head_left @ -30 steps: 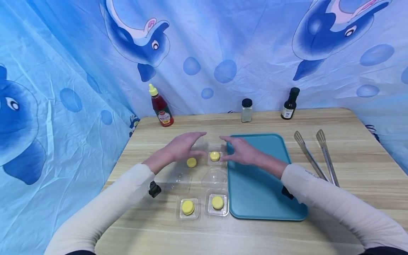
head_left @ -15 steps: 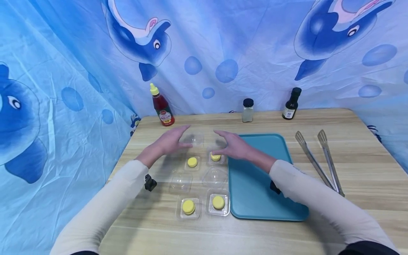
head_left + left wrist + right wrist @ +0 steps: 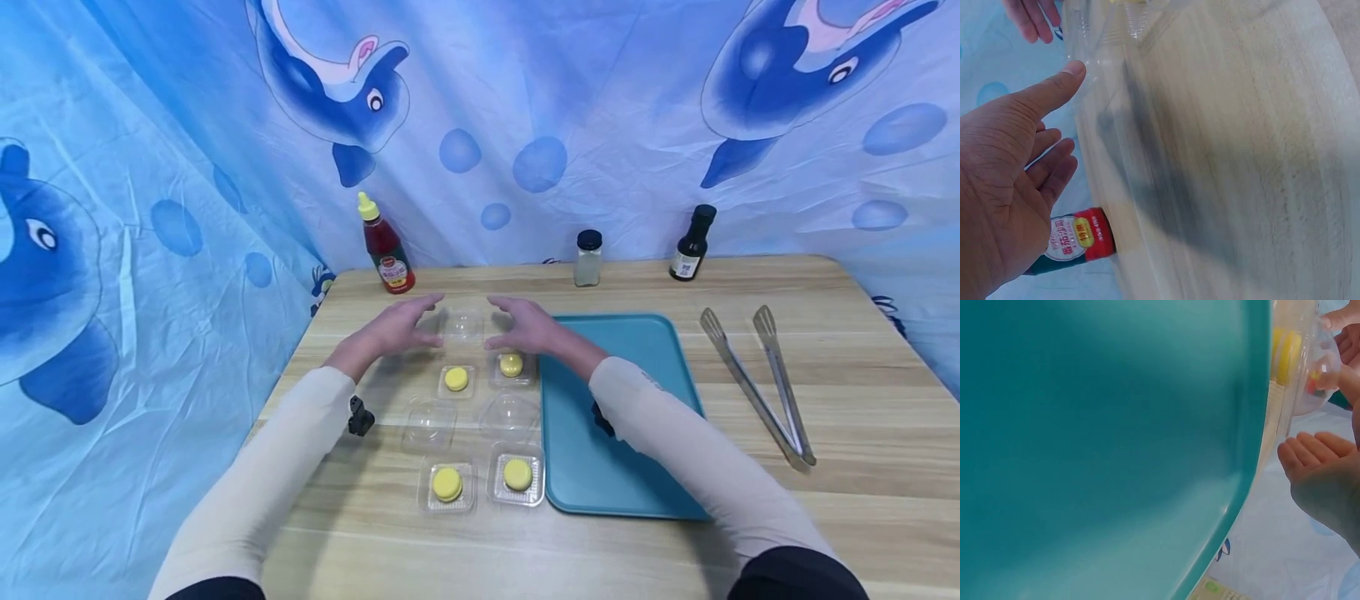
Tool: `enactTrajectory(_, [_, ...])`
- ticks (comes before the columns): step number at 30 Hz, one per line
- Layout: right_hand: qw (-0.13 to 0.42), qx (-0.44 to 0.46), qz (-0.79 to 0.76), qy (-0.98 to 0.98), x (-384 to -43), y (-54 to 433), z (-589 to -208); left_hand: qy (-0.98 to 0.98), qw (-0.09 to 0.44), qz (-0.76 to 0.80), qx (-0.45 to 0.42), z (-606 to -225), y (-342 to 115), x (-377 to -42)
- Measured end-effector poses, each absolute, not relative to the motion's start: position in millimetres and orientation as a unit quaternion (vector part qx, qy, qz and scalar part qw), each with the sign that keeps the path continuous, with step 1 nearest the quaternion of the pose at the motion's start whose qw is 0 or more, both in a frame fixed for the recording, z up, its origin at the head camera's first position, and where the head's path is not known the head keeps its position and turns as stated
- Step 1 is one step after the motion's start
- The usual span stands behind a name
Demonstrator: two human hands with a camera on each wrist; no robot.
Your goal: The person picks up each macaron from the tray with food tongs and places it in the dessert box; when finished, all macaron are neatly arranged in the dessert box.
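Observation:
My left hand (image 3: 401, 325) hovers at the far left with thumb and fingers spread, holding nothing. My right hand (image 3: 525, 325) faces it, also spread and holding nothing, close over the far right box. A clear domed plastic lid (image 3: 462, 323) lies between the two hands, apart from both in the head view. Just in front, a yellow macaron (image 3: 456, 379) sits in a small clear box, with another macaron (image 3: 511, 365) in the box beside it. Two nearer boxes hold a macaron (image 3: 447, 484) and a macaron (image 3: 517, 474). Behind these lie an opened lid (image 3: 429, 425) and a second lid (image 3: 510, 414).
A teal tray (image 3: 615, 467) lies under my right forearm, right of the boxes. Metal tongs (image 3: 757, 387) rest farther right. Along the back edge stand a red sauce bottle (image 3: 389, 254), a black-capped jar (image 3: 588, 260) and a dark bottle (image 3: 690, 246) before a blue dolphin curtain (image 3: 615, 100).
My left hand has drawn left and my right hand has moved left and away from me, off the tray's edge. Both now flank the far left lid. The boxes stay where they were.

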State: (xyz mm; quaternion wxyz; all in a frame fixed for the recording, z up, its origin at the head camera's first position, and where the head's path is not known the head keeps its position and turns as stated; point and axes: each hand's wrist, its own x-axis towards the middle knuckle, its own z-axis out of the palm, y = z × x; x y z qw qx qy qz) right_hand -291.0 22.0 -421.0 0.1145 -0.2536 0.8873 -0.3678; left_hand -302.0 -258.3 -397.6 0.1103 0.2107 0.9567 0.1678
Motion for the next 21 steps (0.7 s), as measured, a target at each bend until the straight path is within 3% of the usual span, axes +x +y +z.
enactTrajectory(9, [0.129, -0.242, -0.341, 0.899, -301, 4, -424, 0.947, 0.12, 0.192, 0.228, -407, -250, -304])
enactTrajectory(21, [0.109, -0.198, -0.419, 0.879, -304, -10, -427, 0.947, 0.08, 0.203, 0.237, -406, -246, -304])
